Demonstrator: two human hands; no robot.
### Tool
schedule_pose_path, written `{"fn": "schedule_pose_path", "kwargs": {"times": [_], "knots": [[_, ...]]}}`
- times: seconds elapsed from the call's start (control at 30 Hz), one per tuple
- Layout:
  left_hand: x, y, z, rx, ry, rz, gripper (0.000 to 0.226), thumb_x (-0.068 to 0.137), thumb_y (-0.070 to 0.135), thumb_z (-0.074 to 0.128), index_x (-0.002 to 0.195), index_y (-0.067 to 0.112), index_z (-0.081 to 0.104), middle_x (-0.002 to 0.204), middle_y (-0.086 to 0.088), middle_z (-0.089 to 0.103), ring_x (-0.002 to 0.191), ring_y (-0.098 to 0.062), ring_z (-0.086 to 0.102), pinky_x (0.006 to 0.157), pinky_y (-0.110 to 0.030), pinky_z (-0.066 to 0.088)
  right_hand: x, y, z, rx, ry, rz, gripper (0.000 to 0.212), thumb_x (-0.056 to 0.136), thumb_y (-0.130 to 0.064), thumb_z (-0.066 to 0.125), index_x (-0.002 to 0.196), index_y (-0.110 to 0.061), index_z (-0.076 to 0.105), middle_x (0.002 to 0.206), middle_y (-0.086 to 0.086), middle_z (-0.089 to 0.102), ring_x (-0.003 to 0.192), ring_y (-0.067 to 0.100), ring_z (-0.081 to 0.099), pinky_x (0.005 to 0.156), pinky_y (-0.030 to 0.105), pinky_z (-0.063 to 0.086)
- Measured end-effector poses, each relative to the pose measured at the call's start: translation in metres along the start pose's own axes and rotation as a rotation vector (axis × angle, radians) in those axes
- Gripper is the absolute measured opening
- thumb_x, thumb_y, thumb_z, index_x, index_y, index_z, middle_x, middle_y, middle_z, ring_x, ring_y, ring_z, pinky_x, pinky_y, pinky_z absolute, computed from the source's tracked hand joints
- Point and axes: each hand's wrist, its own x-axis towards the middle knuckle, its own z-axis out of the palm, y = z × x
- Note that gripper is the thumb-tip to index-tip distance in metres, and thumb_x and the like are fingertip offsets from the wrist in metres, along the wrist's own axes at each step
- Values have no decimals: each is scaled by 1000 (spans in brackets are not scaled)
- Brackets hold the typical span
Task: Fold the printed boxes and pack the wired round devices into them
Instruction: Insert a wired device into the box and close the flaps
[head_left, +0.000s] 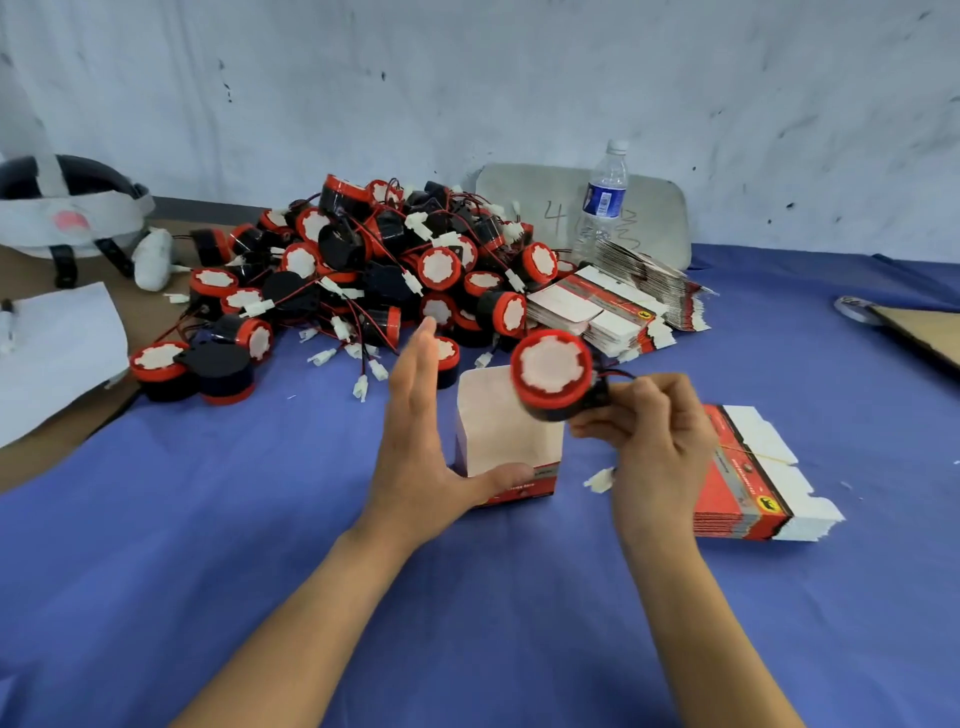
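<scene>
A folded printed box (506, 436) stands upright on the blue cloth, its top open and white inside. My left hand (421, 431) rests against its left side, fingers straight, thumb pressed on the red front panel. My right hand (654, 441) grips a round red-and-black device (551, 370) just above the box's right rim, its white face tilted towards me. A white connector (600, 479) on its wire dangles below my right hand.
A big pile of wired devices (363, 275) lies behind the box. Flat box stacks sit at my right (748, 478) and further back (613, 306). A water bottle (602, 200) stands by the wall. White paper (57, 353) and a helmet (67, 208) are at the left.
</scene>
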Motion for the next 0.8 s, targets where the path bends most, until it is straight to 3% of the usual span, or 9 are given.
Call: {"fn": "schedule_pose_path", "kwargs": {"times": [0.1, 0.2, 0.27, 0.37, 0.43, 0.57, 0.67, 0.73, 0.8], "knots": [[-4, 9, 4, 4, 77, 75, 94, 85, 65, 56, 153, 33, -1, 153, 4, 32, 142, -20, 30, 112, -51, 30, -10, 5, 11, 2, -144, 92, 27, 96, 3, 41, 72, -8, 47, 58, 2, 61, 44, 23, 59, 44, 25, 48], [-9, 14, 9, 70, 106, 37, 77, 90, 61, 47, 150, 23, 17, 135, 15, 42, 129, 4, 33, 100, -54, 41, -19, 11, 15, -78, -195, 62, 33, 98, -2, 45, 71, -20, 53, 58, 2, 58, 43, 16, 50, 43, 22, 39], [-8, 16, 9, 61, 165, 25, 74, 91, 59, 47, 149, 25, 17, 135, 19, 38, 124, 11, 32, 101, -42, 43, -20, 13, 15, -202, -200, -21, 30, 98, -7, 50, 83, -31, 59, 63, -1, 62, 46, 12, 46, 46, 24, 38], [-3, 13, 5, -20, 271, -36, 77, 90, 59, 50, 149, 26, 12, 148, 36, 17, 134, 12, 28, 105, -12, 34, -18, 14, 11, -383, -160, -172, 32, 94, -9, 57, 103, -39, 58, 72, -6, 66, 50, 7, 48, 51, 20, 39], [-2, 13, 1, -31, 258, -42, 79, 90, 59, 51, 148, 25, 10, 150, 32, 15, 135, 4, 29, 104, -7, 31, -16, 12, 9, -422, -117, -262, 32, 93, -7, 60, 104, -38, 60, 78, -9, 65, 52, 8, 47, 53, 20, 38], [-4, 17, 1, 20, 136, 24, 87, 88, 49, 60, 150, 29, 1, 137, 1, 42, 124, -13, 46, 99, -7, 35, -19, 5, 11, -520, -246, -570, 33, 85, -17, 66, 117, -19, 62, 111, 0, 49, 72, -1, 49, 69, 11, 39], [-7, 19, 2, 29, 84, 9, 107, 84, 27, 71, 149, 42, -13, 142, 10, 41, 125, -10, 47, 98, -8, 39, -27, 9, 18, -633, -453, -610, 61, 75, -30, 75, 131, -17, 55, 124, 0, 48, 110, 4, 51, 87, 12, 44], [-7, 19, -1, 20, 49, 23, 113, 81, 18, 72, 147, 46, -15, 146, 18, 35, 131, -13, 45, 99, -17, 43, -30, 11, 21, -655, -503, -565, 69, 72, -26, 79, 134, -18, 52, 125, -10, 50, 116, 5, 51, 95, 12, 42], [-5, 21, -3, 0, 21, 91, 108, 83, 30, 71, 148, 44, -15, 151, 14, 30, 136, -15, 41, 100, -29, 46, -30, 12, 20, -601, -455, -491, 68, 71, -28, 80, 132, -24, 50, 121, -19, 52, 114, -2, 52, 93, 10, 42]]}}
